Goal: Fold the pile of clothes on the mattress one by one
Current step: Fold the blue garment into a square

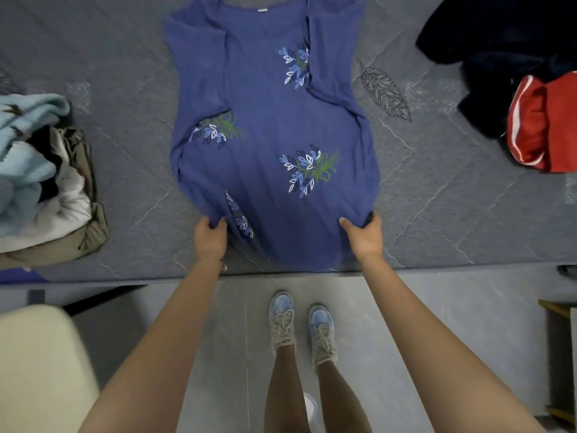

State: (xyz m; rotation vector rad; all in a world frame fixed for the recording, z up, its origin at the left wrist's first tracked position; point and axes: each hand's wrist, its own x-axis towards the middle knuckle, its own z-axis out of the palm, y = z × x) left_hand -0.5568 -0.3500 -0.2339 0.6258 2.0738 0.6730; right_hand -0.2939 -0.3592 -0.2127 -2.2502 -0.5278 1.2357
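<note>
On the grey mattress (125, 170), left hand (209, 237) and right hand (363, 235) each grip the blue dress (268, 126) hem.

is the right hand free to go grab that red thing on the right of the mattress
Probably not yet. The right hand is gripping the hem of the blue dress, as is the left hand. The red garment lies uncovered far to the right, so letting go and leaning over looks necessary.

Home bedroom: grey quilted mattress (437, 195), heaped clothes (43, 179), grey tiled floor (390, 307).
</note>
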